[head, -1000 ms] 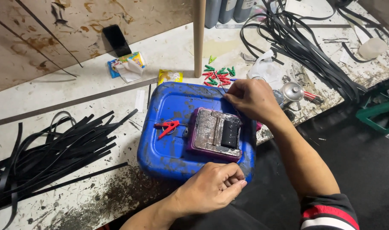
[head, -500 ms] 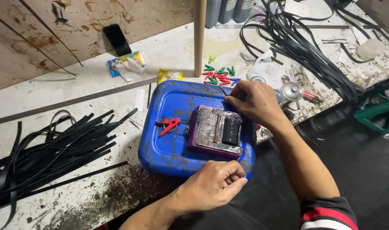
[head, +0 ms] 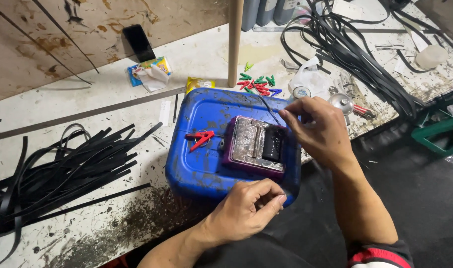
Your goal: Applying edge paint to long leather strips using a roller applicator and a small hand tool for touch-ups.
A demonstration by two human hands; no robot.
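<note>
On blue container (head: 201, 149): one purple block (head: 254, 146), one red clip (head: 200, 139); right hand (head: 318, 131) pinching strip (head: 267, 108), left hand (head: 246, 208) curled.

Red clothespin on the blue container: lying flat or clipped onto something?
Lying flat and loose. The red clothespin rests on the blue container top, left of the purple device, with neither hand touching it.

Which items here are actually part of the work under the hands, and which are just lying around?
In use:
left hand
right hand
thin black strip
purple block
blue container

Lying about:
red clip
pile of black strips
coloured clips
black phone
wooden pole
</note>
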